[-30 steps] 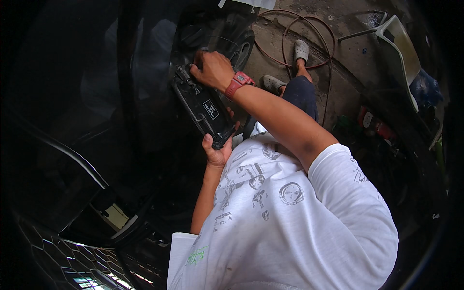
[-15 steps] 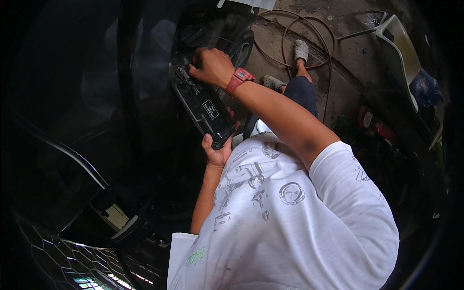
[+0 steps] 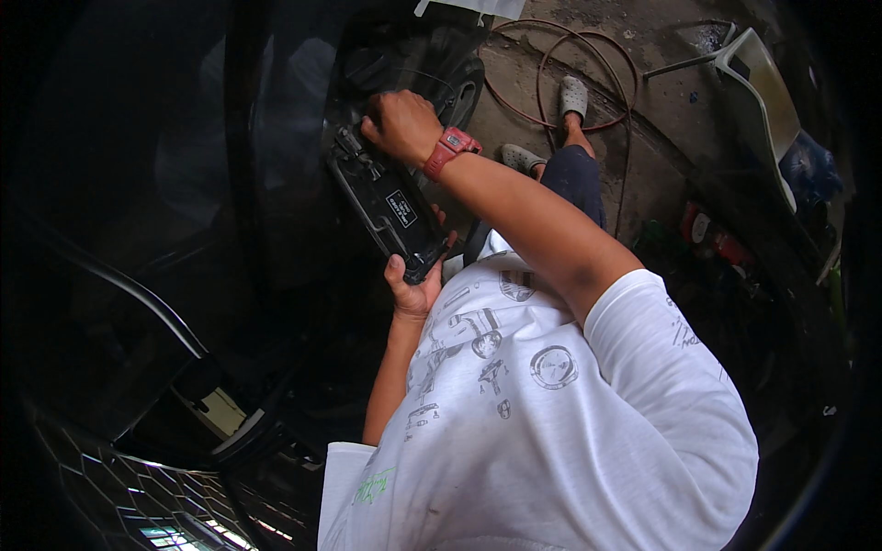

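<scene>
Concrete workshop floor (image 3: 661,138) under the feet, red hose (image 3: 617,69) looped on it; dark car body fills the left, grille (image 3: 110,496) at the lower corner.

- Black plastic module (image 3: 386,207) with a white label lies slanted against the car body, between both hands.
- Right hand (image 3: 401,124), red watch (image 3: 448,151) on its wrist, is closed over the upper end.
- Left hand (image 3: 413,292) cups the lower end, thumb on the edge.

Judgement: let the left hand carry the weight and work the top squarely, without twisting. The fastening is hidden.
</scene>
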`<state>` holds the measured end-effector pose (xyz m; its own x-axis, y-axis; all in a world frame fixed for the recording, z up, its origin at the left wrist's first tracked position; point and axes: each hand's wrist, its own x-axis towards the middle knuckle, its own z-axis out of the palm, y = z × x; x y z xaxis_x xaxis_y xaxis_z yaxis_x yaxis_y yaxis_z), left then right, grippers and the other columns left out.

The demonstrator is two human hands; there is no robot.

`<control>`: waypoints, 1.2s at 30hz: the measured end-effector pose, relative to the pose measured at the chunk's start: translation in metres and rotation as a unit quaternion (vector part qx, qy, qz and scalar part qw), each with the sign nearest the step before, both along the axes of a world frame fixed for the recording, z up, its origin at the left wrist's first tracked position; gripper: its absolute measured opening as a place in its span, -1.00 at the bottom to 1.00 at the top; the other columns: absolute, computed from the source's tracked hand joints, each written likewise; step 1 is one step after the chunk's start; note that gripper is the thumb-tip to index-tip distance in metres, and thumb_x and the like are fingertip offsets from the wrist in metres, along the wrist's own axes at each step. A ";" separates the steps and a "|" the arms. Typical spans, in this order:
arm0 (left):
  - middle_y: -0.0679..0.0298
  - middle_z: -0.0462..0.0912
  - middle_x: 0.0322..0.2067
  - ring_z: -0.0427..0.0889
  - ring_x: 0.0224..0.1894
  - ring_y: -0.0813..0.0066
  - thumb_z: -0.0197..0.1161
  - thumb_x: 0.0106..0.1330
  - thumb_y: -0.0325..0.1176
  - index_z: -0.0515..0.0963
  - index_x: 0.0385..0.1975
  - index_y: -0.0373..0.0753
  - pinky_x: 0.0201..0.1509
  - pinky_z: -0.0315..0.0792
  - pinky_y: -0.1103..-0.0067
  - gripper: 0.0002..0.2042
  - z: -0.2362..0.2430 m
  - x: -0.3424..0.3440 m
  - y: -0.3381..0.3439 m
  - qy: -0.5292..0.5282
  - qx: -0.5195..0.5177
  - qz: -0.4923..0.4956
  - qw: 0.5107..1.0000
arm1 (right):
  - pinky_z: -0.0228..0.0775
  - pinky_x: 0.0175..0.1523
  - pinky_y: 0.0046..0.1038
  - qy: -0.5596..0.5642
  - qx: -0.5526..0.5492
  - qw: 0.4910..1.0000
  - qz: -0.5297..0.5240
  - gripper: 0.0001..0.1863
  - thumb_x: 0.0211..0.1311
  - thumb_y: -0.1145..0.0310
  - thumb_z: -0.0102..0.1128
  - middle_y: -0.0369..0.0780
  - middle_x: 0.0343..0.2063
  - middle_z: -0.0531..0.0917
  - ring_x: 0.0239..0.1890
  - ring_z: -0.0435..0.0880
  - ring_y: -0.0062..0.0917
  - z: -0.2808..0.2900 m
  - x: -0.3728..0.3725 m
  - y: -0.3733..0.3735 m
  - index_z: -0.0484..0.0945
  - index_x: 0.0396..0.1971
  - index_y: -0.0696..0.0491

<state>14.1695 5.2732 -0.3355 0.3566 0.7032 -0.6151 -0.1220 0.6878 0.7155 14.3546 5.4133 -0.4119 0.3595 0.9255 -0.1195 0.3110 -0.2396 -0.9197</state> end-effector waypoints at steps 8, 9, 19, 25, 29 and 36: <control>0.04 0.43 0.45 0.41 0.51 0.13 0.38 0.18 0.30 0.20 0.58 -0.18 0.54 0.33 0.11 0.03 -0.002 -0.003 -0.001 -0.038 -0.017 0.017 0.999 | 0.62 -0.09 -0.03 0.035 0.075 0.996 -0.012 -0.65 0.23 0.12 0.40 -0.03 -0.42 0.79 -0.28 0.81 -0.06 0.035 -0.003 -0.016 0.70 -0.14 0.07; 0.05 0.43 0.45 0.41 0.51 0.14 0.38 0.19 0.30 0.21 0.58 -0.18 0.54 0.34 0.11 0.03 -0.002 -0.003 -0.001 -0.037 -0.015 0.019 0.999 | 0.61 -0.09 -0.04 0.027 0.073 0.997 -0.017 -0.66 0.24 0.13 0.41 -0.04 -0.42 0.79 -0.28 0.81 -0.06 0.037 -0.005 -0.015 0.70 -0.14 0.06; 0.06 0.45 0.44 0.43 0.50 0.17 0.35 0.21 0.31 0.21 0.57 -0.21 0.53 0.36 0.13 0.02 -0.003 -0.005 0.000 -0.036 -0.011 0.009 0.999 | 0.60 -0.10 -0.04 -0.021 0.070 0.997 -0.003 -0.70 0.26 0.15 0.42 -0.06 -0.43 0.78 -0.28 0.80 -0.04 0.034 -0.008 -0.005 0.71 -0.21 0.07; 0.06 0.45 0.44 0.43 0.50 0.18 0.35 0.21 0.31 0.21 0.58 -0.21 0.53 0.37 0.14 0.02 -0.003 -0.004 -0.001 -0.031 -0.011 0.015 0.999 | 0.62 -0.10 -0.02 0.035 0.083 0.995 -0.032 -0.71 0.24 0.16 0.39 0.04 -0.47 0.75 -0.31 0.79 0.01 0.032 -0.013 -0.003 0.71 -0.35 0.12; 0.07 0.45 0.44 0.42 0.51 0.18 0.35 0.21 0.31 0.21 0.58 -0.21 0.53 0.36 0.15 0.02 -0.002 -0.003 -0.001 -0.034 -0.012 0.011 0.999 | 0.61 -0.08 -0.03 0.052 0.035 0.998 -0.024 -0.70 0.28 0.14 0.36 -0.02 -0.48 0.75 -0.30 0.78 0.01 0.033 -0.013 -0.007 0.71 -0.27 0.10; 0.06 0.43 0.46 0.41 0.51 0.16 0.35 0.21 0.29 0.19 0.59 -0.19 0.54 0.36 0.13 0.02 -0.005 -0.006 0.000 -0.048 -0.015 0.009 0.999 | 0.60 -0.11 -0.02 -0.026 0.079 0.997 -0.002 -0.74 0.29 0.18 0.35 0.01 -0.49 0.74 -0.30 0.78 -0.01 0.041 -0.005 -0.006 0.70 -0.26 0.10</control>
